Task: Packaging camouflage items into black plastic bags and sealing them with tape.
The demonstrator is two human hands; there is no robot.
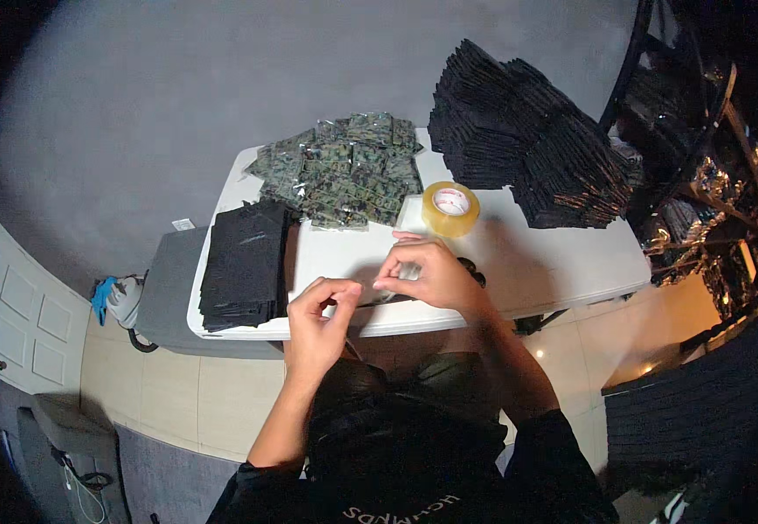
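Observation:
My left hand [323,321] is raised at the near edge of the white table [575,262], thumb and index fingertips pinched together. Close to its right is my right hand [428,272], its thumb and index also pinched; something clear shows behind its fingers. Whether either pinch holds a thin, clear thing cannot be told. A roll of clear packing tape [451,208] lies just beyond my right hand. Left of my hands sits a stack of folded black fabric [245,265]. Camouflage-pattern packets in clear plastic [353,170] are piled at the back of the table.
Large piles of black folded fabric [529,131] cover the table's back right. A dark round object [471,272] is partly hidden by my right wrist. A grey upholstered seat [173,288] stands at the left, and a cluttered dark rack [706,177] at the right.

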